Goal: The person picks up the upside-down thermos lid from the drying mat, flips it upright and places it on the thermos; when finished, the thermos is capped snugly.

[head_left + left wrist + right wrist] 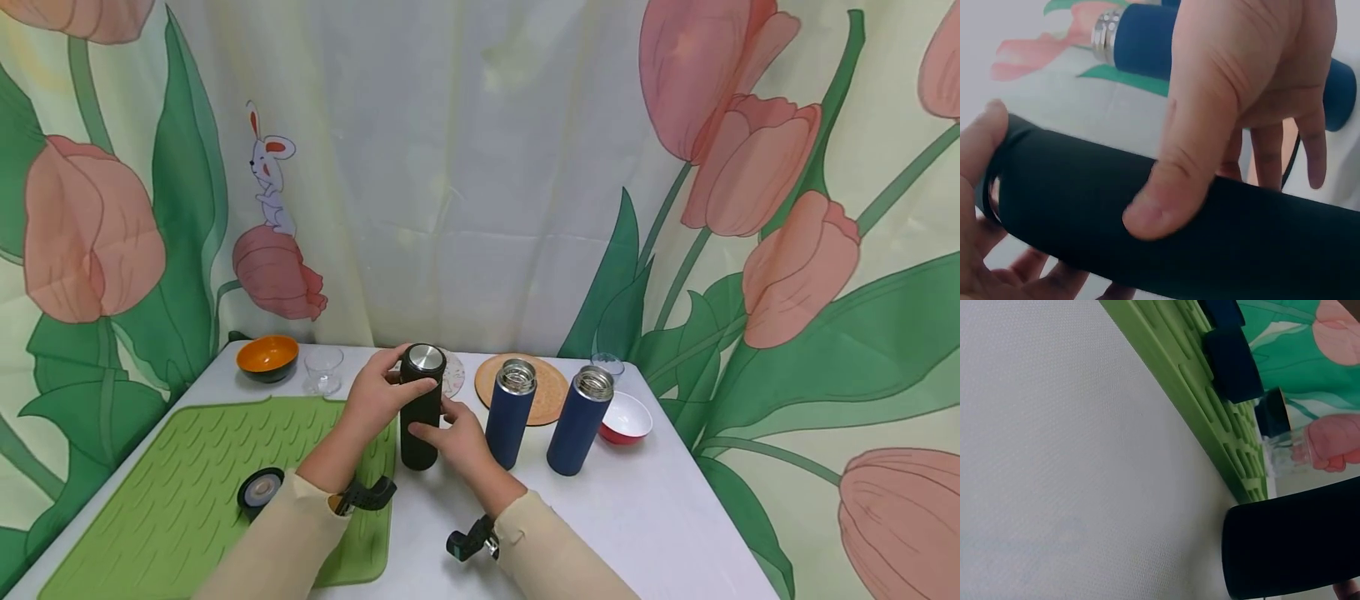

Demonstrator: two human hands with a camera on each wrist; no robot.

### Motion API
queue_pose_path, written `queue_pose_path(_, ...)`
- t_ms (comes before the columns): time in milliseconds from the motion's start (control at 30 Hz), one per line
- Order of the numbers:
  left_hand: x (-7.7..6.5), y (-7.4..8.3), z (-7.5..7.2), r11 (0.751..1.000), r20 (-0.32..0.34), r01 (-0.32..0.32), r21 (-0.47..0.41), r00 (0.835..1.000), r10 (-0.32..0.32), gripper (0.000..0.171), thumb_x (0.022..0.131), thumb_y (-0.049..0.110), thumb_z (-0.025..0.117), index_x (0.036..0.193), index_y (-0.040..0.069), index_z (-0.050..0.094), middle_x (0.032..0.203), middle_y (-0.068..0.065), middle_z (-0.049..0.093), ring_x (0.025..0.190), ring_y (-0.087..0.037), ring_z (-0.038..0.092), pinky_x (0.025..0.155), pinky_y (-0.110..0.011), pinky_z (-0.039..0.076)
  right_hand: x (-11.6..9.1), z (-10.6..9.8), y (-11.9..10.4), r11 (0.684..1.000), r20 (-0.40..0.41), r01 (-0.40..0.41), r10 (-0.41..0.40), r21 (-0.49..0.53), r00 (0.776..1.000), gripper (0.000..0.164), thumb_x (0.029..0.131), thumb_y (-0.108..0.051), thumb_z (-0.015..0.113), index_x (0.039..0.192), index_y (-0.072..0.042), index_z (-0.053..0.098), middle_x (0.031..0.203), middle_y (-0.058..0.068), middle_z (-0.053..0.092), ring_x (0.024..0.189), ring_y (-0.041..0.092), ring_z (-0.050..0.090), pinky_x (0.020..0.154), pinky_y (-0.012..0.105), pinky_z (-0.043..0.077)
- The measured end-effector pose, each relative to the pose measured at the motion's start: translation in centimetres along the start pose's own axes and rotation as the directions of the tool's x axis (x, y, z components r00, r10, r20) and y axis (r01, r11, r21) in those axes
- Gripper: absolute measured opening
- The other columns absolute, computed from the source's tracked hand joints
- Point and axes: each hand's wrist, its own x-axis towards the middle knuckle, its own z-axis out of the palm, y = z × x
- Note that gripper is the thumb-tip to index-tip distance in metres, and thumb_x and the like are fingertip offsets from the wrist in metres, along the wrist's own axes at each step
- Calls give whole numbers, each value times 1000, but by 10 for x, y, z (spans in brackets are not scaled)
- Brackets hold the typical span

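Note:
A tall black vacuum bottle (422, 417) with a silver-topped lid (427, 357) is upright at the right edge of the green mat (300, 425). Around its upper part my left hand (378, 393) grips, thumb across the front. My right hand (463, 442) holds the bottle's middle; in the left wrist view its thumb (1160, 206) presses the black side, while the other fingers reach behind. Two dark blue bottles (510, 425) (579, 429) with bare steel mouths stand to the right. A dark round cap (260, 490) lies on the mat beside my left forearm.
An orange bowl (267, 357) and a clear glass (324, 371) are at the back left. Behind the blue bottles lies a round wooden board (551, 387). A red-and-white bowl (626, 418) and another clear glass (607, 363) stand at the right. A tulip-print curtain (450, 167) hangs behind the table.

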Motion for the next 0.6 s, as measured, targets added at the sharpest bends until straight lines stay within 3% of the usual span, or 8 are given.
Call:
queue_pose_path(267, -2, -7, 1, 999, 36, 8, -42, 999, -6, 71, 93, 40, 83, 156, 21, 55, 153, -11, 57, 126, -37, 67, 103, -58, 55, -2, -1, -1, 1000, 0, 6, -6, -11, 1000, 51, 87, -39, 86, 135, -31, 72, 119, 7, 69, 116, 23, 62, 98, 51, 52)
queue_pose_path(500, -7, -11, 12, 994, -55, 11, -113, 998, -18, 64, 94, 32, 83, 151, 18, 61, 145, -11, 63, 123, -34, 69, 103, -52, 56, -3, -1, -1, 1000, 1, 9, -9, -18, 1000, 51, 87, -38, 86, 135, -29, 72, 118, 7, 70, 113, 21, 61, 97, 49, 52)
queue_pose_path(600, -5, -12, 8, 994, -21, 28, -110, 999, -30, 67, 94, 36, 83, 153, 19, 58, 148, -11, 62, 127, -35, 67, 106, -55, 54, -3, -1, -1, 1000, 4, 7, -7, -15, 1000, 49, 88, -39, 86, 134, -30, 73, 118, 7, 70, 114, 21, 61, 97, 49, 52)
